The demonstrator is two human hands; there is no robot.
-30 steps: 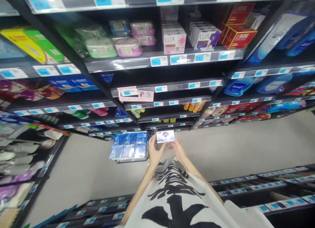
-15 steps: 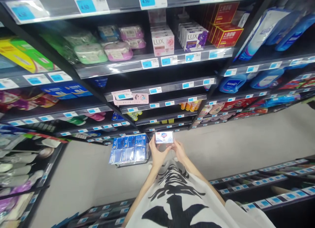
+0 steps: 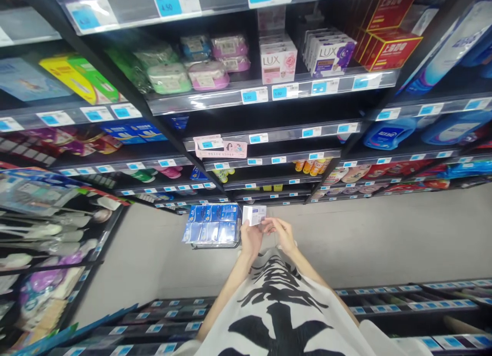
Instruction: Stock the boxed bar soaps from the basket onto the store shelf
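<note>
A small white soap box (image 3: 254,214) is held in front of me, low in the head view, turned so a plain white face shows. My left hand (image 3: 250,238) grips its left end with fingers wrapped round it. My right hand (image 3: 282,232) pinches the right end with its fingertips. Both forearms rise from my white top with a black print (image 3: 282,310).
Black shop shelves with blue price tags stand ahead. LUX soap boxes (image 3: 279,62) and red boxes (image 3: 388,43) sit on an upper shelf. A rack of blue packs (image 3: 212,226) stands left of my hands. Blue bottles (image 3: 388,133) are at right, a grey floor below.
The box has turned in my hands: its printed blue label faced me before, now a plain white side shows. The view has shifted slightly to the left.
</note>
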